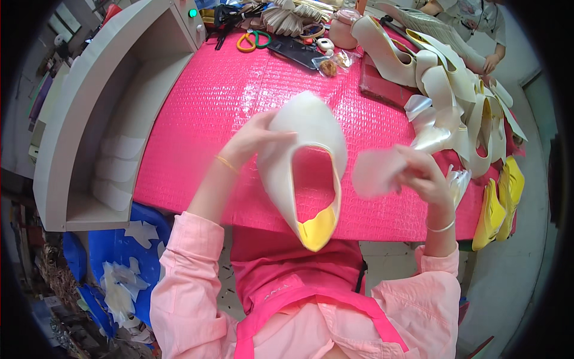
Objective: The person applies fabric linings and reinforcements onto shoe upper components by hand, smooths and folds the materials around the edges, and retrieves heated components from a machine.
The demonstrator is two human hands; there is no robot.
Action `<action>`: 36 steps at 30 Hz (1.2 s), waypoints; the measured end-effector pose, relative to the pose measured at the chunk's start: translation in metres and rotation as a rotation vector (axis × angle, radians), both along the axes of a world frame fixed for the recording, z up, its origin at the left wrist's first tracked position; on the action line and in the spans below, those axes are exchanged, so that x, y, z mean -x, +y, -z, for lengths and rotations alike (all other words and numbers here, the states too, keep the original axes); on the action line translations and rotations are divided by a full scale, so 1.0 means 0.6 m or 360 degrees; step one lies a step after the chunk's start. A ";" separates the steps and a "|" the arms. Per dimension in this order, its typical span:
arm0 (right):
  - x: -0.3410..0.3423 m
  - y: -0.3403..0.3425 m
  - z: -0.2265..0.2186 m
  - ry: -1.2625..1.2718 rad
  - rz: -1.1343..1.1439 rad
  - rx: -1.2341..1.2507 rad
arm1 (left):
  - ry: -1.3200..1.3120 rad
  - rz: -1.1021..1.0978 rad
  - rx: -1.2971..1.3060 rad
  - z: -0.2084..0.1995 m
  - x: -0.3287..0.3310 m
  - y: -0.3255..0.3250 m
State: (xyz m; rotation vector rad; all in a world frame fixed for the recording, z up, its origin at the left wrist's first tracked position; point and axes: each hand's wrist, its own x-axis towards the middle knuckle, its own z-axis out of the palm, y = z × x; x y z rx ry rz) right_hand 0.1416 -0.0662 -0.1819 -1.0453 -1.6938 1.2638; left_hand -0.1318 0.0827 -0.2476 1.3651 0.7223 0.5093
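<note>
A white shoe upper (306, 119) with a pointed toe and a yellow-lined heel hangs over the near edge of the pink-covered table. Its opening faces up, and pink shows through it. My left hand (260, 136) grips its left side near the toe, thumb on top and the other fingers hidden behind. To the right of the upper and apart from it, my right hand (423, 173) pinches a thin, whitish, rounded piece (376, 172), which is blurred by motion.
At left stands a grey box-shaped machine (54, 173) with white curved pieces (117, 170) inside. Below is a blue bin (140, 302) of scraps. Scissors (254, 40) and a black phone (294, 51) lie at the back. White uppers (454, 90) pile up at right, yellow ones (501, 197) nearby. A co-worker's hand (492, 62) shows far right.
</note>
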 end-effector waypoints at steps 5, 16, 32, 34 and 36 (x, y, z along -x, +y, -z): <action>-0.020 -0.055 -0.010 0.0725 -0.1148 -0.0153 | -0.0414 0.0936 -0.0202 -0.102 -0.086 -0.123; 0.026 -0.132 0.121 0.1195 -0.0138 0.0836 | 0.0989 -0.0139 -0.0876 0.031 0.004 -0.237; 0.177 -0.009 0.181 0.0006 0.0141 0.0764 | -0.0205 -0.0590 0.1288 0.060 0.053 -0.245; 0.181 -0.017 0.177 -0.0032 0.0494 0.0974 | -0.0079 -0.0483 0.1051 0.068 0.063 -0.241; 0.189 -0.020 0.171 -0.0009 0.0581 0.1016 | 0.0119 -0.0494 0.0777 0.074 0.066 -0.246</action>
